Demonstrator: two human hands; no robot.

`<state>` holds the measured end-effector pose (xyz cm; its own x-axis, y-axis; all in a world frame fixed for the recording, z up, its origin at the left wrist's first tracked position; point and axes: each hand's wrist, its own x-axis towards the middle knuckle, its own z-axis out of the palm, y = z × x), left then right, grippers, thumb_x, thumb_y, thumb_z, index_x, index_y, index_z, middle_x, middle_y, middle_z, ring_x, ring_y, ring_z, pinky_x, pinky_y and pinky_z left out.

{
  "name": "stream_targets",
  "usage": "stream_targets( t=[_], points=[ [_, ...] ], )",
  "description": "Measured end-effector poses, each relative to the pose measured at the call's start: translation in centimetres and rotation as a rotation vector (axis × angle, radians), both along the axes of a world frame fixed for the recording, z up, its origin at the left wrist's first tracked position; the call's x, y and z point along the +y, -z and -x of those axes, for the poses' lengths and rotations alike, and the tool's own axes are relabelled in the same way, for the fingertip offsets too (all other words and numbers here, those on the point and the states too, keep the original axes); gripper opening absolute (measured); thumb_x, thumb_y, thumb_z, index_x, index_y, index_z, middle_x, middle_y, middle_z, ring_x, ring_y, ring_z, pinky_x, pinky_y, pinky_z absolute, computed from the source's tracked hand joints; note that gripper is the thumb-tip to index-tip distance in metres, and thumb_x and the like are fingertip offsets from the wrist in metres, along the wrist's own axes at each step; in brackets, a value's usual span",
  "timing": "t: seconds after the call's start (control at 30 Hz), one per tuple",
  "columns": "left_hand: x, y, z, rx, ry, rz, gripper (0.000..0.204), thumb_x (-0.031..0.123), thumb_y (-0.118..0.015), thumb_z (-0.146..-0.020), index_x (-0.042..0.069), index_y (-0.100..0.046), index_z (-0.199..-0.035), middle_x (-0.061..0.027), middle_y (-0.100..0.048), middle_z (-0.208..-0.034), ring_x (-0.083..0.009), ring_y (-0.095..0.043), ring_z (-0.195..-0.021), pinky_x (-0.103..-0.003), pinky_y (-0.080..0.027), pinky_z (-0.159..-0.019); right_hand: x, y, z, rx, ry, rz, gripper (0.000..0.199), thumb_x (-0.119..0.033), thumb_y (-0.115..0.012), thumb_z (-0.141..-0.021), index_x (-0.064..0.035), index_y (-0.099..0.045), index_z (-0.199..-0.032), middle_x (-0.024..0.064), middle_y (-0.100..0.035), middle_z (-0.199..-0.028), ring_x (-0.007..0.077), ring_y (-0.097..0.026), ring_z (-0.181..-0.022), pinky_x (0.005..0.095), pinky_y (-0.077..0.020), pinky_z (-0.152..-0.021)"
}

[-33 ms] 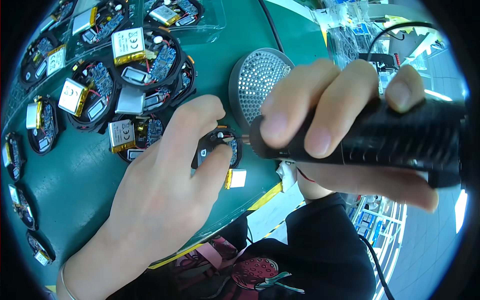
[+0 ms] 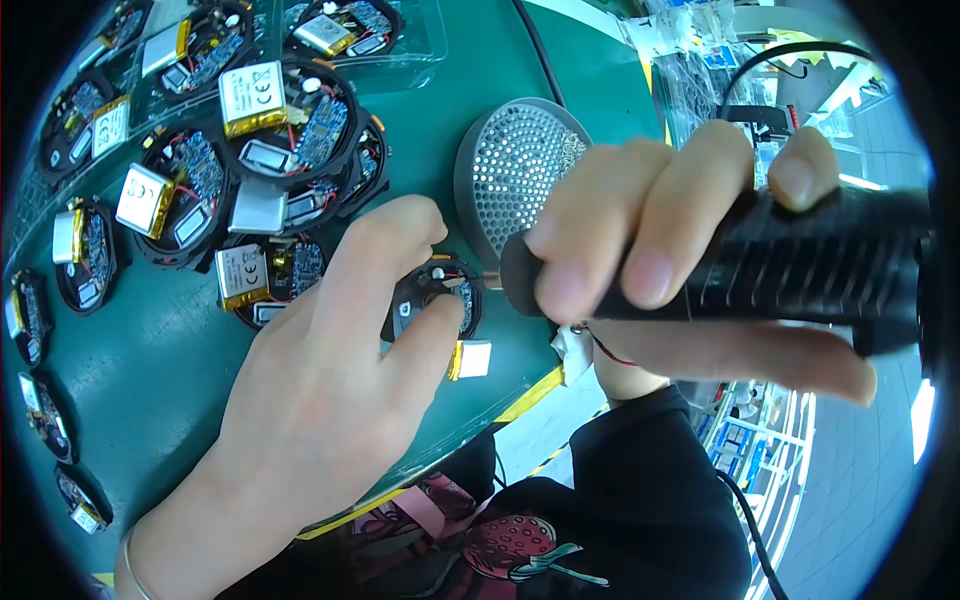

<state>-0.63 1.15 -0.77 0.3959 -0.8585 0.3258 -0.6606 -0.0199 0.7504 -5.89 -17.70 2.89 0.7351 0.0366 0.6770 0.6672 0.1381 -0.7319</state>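
Observation:
My left hand (image 2: 325,370) pinches a round black housing (image 2: 403,312) between thumb and fingers on the green mat. Inside it a blue circuit board (image 2: 468,297) shows in part, and a small silver battery pouch (image 2: 474,358) with yellow tape lies at its near side. My right hand (image 2: 650,220) is wrapped round a thick black electric screwdriver (image 2: 790,265), held nearly level. Its thin metal bit (image 2: 491,281) reaches the housing's right rim; whether it sits in a screw I cannot tell. Behind the bit stands a round grey dish (image 2: 468,190) with a perforated plate holding small screws.
Several similar housings with batteries (image 2: 252,98) crowd the left of the green mat (image 2: 170,400), some stacked, some in a clear plastic tray (image 2: 425,65). A black cable (image 2: 540,50) runs behind the dish. The table's yellow-taped edge (image 2: 530,395) is close to my body.
The screwdriver and my right hand have shifted very slightly, with the rear of the tool a little higher. My left hand and the housing stay put.

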Motion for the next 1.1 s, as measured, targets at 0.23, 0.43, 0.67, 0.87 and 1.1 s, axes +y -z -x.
stream_targets(
  t=[0.23, 0.43, 0.67, 0.87, 1.1],
  points=[
    [-0.4, 0.4, -0.1, 0.016, 0.043, 0.029, 0.042, -0.007, -0.073, -0.056, 0.006, -0.065, -0.096, -0.0209, -0.045, -0.123, -0.0316, -0.059, -0.101, -0.037, -0.054, -0.076, -5.8, -2.3, 1.8, 0.027, 0.222, 0.11, 0.085, -0.084, -0.037, -0.077, -0.0108, -0.059, -0.114, 0.0062, -0.057, -0.082, 0.0188, -0.055, -0.058, 0.0367, -0.0427, -0.056],
    [-0.6, 0.0, 0.1, -0.025, 0.026, -0.009, 0.047, -0.007, -0.07, -0.054, 0.007, -0.066, -0.099, -0.0218, -0.044, -0.125, -0.0308, -0.055, -0.1, -0.036, -0.051, -0.072, -6.3, -0.6, 0.0, -0.17, 0.152, 0.228, 0.093, -0.089, -0.029, -0.073, -0.0149, -0.056, -0.121, 0.0094, -0.058, -0.084, 0.0218, -0.057, -0.057, 0.04, -0.0474, -0.054],
    [-0.5, -0.5, -0.2, -0.078, 0.034, -0.05, 0.053, -0.008, -0.07, -0.056, 0.005, -0.065, -0.106, -0.0207, -0.04, -0.128, -0.028, -0.056, -0.096, -0.033, -0.05, -0.074, -6.2, -1.0, 0.2, -0.106, 0.114, 0.297, 0.097, -0.09, -0.028, -0.072, -0.0142, -0.051, -0.127, 0.011, -0.059, -0.089, 0.0224, -0.061, -0.06, 0.0396, -0.0501, -0.054],
    [-0.4, -0.3, -0.1, 0.017, -0.002, -0.003, 0.052, -0.009, -0.072, -0.059, -0.003, -0.058, -0.109, -0.0194, -0.038, -0.128, -0.0269, -0.058, -0.096, -0.035, -0.049, -0.08, -5.8, -1.4, 0.2, -0.05, 0.128, 0.322, 0.096, -0.089, -0.029, -0.073, -0.0133, -0.05, -0.128, 0.0115, -0.059, -0.09, 0.0227, -0.061, -0.06, 0.0393, -0.0507, -0.054],
    [-0.3, 0.0, 0.0, 0.075, -0.049, 0.067, 0.04, -0.006, -0.078, -0.058, 0.001, -0.055, -0.089, -0.0204, -0.038, -0.129, -0.0266, -0.058, -0.098, -0.036, -0.049, -0.083, -6.2, -1.7, 1.2, -0.205, 0.046, 0.203, 0.087, -0.082, -0.041, -0.077, -0.0071, -0.054, -0.12, 0.009, -0.058, -0.09, 0.0207, -0.058, -0.062, 0.0395, -0.0453, -0.058]
  ],
)
